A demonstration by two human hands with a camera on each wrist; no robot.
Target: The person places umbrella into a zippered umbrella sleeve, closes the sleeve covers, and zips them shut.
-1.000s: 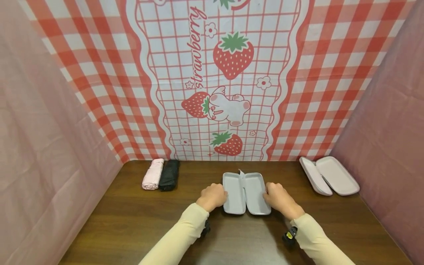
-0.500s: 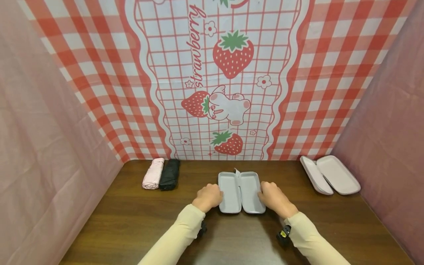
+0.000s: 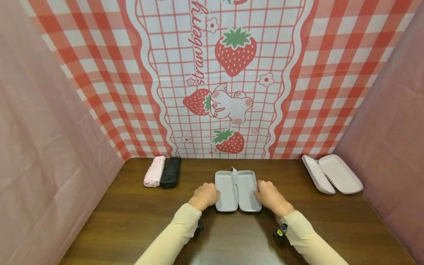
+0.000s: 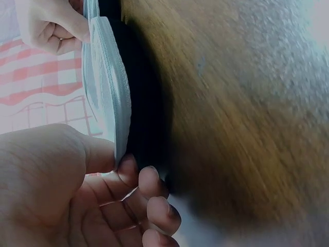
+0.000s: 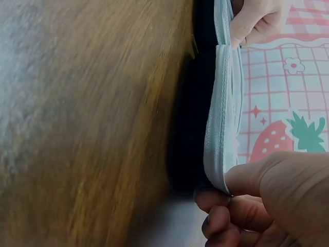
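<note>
Between the two hands lies an opened zip case [image 3: 226,191], its two light grey halves spread side by side with the insides facing up. A small tab stands at the far end of its fold. My left hand [image 3: 204,195] pinches the left half's outer rim between thumb and fingers. On the opposite side, my right hand [image 3: 269,197] pinches the right half's outer rim. Both wrist views show a zipper edge [image 4: 121,98] along the rim and a black outer shell [image 5: 193,123] beneath it. The case's underside is in dark shadow.
At the back left of the wooden table [image 3: 132,221] lie a rolled pink cloth [image 3: 154,172] and a rolled black cloth [image 3: 170,173]. A second opened case [image 3: 341,175], pale pinkish, rests at the back right. A checked strawberry-print cloth [image 3: 228,103] hangs behind the table.
Both hands have shifted left together, carrying the grey case with them. Their pinch on its rims stays the same. The rolled cloths and second case stay in place.
</note>
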